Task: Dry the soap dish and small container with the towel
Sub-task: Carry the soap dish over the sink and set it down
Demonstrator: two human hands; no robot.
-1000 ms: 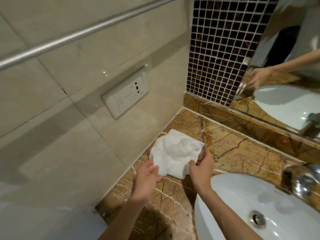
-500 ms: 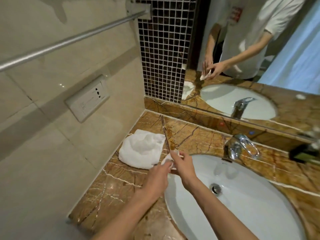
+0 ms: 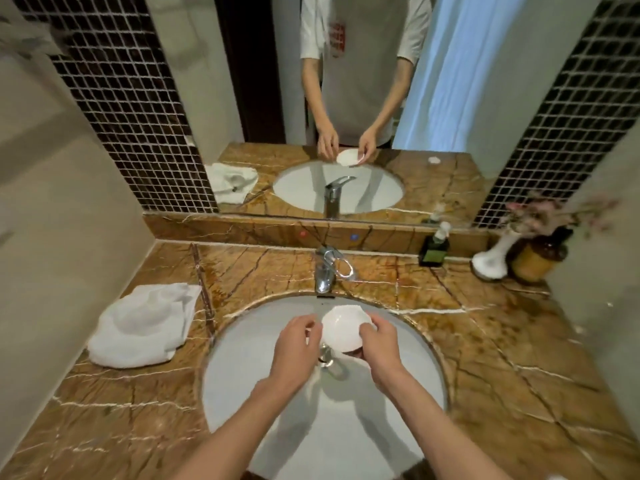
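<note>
A white shell-shaped soap dish (image 3: 342,328) is held over the middle of the white sink basin (image 3: 249,362), just in front of the tap. My left hand (image 3: 297,341) grips its left edge and my right hand (image 3: 380,342) holds its right and lower edge. The white towel (image 3: 143,325) lies crumpled on the marble counter to the left of the basin, against the wall, apart from both hands. No small container shows in my hands.
A chrome tap (image 3: 325,271) stands behind the basin. At the back right are a dark soap pump bottle (image 3: 434,249), a white vase with pink flowers (image 3: 493,259) and a brown jar (image 3: 538,256). A mirror (image 3: 346,98) fills the wall ahead.
Both hands left the towel on the counter and carried the white dish rightward over the basin. The view swung from the left corner to face the mirror.
</note>
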